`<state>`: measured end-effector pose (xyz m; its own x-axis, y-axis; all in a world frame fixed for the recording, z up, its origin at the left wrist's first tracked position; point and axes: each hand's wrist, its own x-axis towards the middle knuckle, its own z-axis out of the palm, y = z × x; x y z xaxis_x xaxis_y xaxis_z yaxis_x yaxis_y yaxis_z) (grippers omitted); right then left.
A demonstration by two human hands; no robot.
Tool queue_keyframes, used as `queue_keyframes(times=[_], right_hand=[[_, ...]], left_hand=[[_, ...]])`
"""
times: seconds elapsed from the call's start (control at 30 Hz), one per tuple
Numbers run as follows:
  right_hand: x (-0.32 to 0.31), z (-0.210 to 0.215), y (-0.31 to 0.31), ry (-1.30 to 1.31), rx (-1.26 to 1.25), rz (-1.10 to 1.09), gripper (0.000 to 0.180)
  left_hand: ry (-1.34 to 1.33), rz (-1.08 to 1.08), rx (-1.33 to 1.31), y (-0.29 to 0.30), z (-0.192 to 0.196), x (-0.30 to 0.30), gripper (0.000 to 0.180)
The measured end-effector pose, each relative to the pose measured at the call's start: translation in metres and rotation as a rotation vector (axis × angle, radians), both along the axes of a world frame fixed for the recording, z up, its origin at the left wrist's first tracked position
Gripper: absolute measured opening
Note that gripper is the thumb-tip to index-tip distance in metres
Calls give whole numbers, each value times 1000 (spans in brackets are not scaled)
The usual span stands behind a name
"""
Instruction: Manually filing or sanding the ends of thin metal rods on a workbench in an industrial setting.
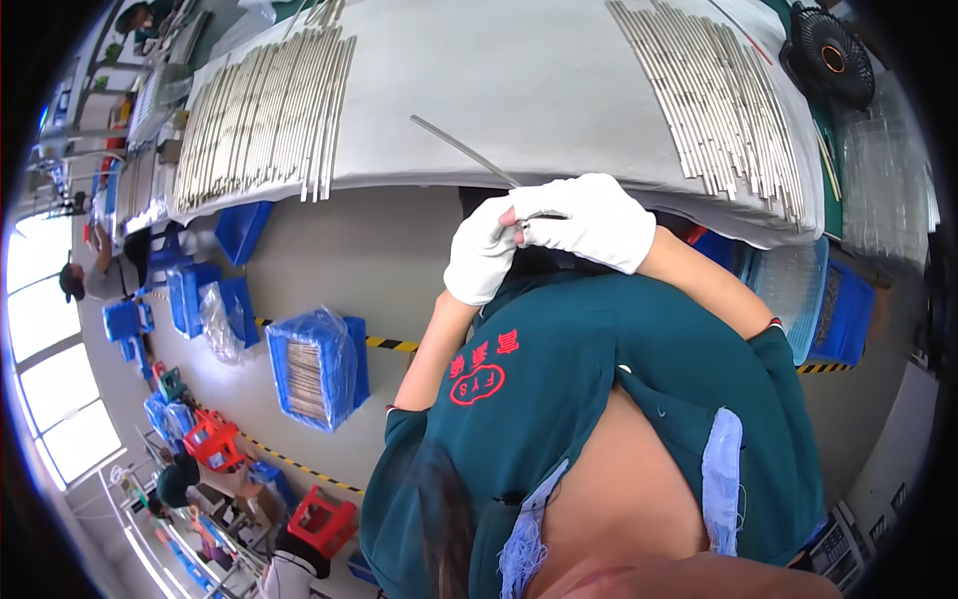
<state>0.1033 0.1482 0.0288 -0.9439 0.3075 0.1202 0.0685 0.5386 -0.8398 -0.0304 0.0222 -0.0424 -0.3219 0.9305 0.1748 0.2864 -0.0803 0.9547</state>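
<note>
My left hand [482,255] and my right hand [591,222] meet in front of me at the table's near edge. Both wear white gloves that leave some fingertips bare. Between them they hold the near end of a thin metal rod [459,148], fingers pinched together round it. The rod slants away to the far left, over the white-covered table [479,60]. My fingers hide its near end. Many similar rods lie side by side in a left row [269,115] and a right row [714,110].
A black fan [831,58] stands at the far right, near clear plastic trays [883,190]. Blue bins [843,309] are on the floor at right. Left of me, a plastic-lined blue crate [324,364] holds rods. Red stools [321,521] and other people are farther off.
</note>
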Motion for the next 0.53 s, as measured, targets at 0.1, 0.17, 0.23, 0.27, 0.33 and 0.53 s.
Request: queue_keyframes(times=[0.1, 0.17, 0.23, 0.27, 0.33, 0.53], right_hand=[[-4, -4, 0, -23, -33, 20, 23], [-4, -7, -1, -18, 0, 37, 23], [-4, -6, 0, -12, 36, 45, 23], [-5, -2, -1, -53, 61, 54, 23], [-5, -2, -1, -92, 86, 60, 23], [-3, -11, -2, -28, 219, 58, 24]], left_hand=[[6, 21, -51, -6, -13, -3, 31], [43, 35, -34, -6, -16, -5, 31], [82, 40, -14, -5, -13, -5, 31], [49, 17, -2, -4, -9, -5, 30], [16, -8, 10, -3, -7, -6, 29], [30, -20, 3, -3, -24, -10, 25]])
